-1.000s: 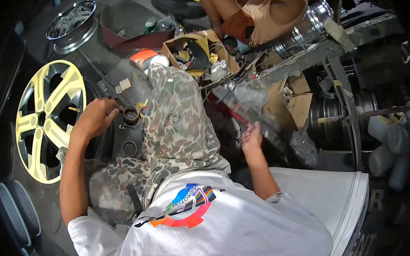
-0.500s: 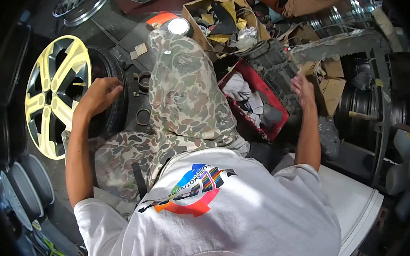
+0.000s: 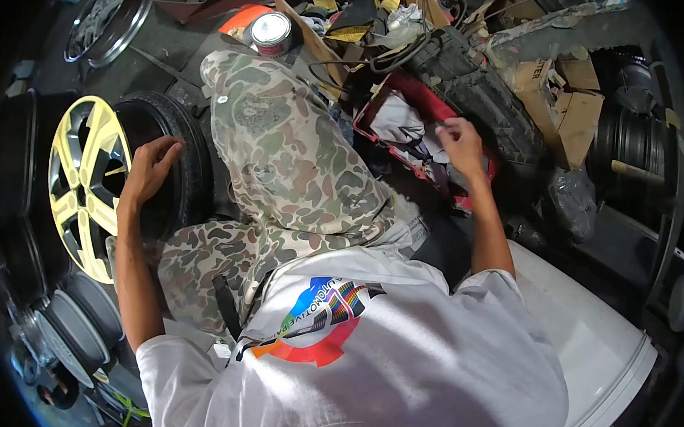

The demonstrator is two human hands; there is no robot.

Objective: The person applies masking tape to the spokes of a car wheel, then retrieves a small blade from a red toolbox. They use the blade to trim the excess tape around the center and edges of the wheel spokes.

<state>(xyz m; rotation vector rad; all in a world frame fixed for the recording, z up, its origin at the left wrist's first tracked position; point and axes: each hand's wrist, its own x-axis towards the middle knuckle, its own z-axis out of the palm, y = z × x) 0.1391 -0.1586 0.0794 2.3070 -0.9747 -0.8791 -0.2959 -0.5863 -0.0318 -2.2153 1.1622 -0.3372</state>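
My left hand (image 3: 150, 169) is at the inner edge of a wheel rim (image 3: 63, 185) with yellow spokes and dark gaps, in front of a black tyre (image 3: 193, 157). Its fingers are bent and partly apart, with no object visible in them. My right hand (image 3: 462, 142) hangs over a red bin (image 3: 389, 91) that holds white and grey cloths (image 3: 397, 121). The fingers of that hand curl downward above the cloths; whether the tips hold anything is too small to tell.
A paint can (image 3: 271, 33) stands beyond my knee, beside a cardboard box (image 3: 306, 35) of scraps. Another opened box (image 3: 571, 110) lies at the right. A chrome rim (image 3: 107, 23) is at the upper left, grey rims (image 3: 77, 326) at the lower left, a white panel (image 3: 578, 322) lower right.
My right hand has moved left, from beside the cardboard at the right to over the red bin, and its fingers have curled. My left hand stays near the yellow rim. The view has shifted.
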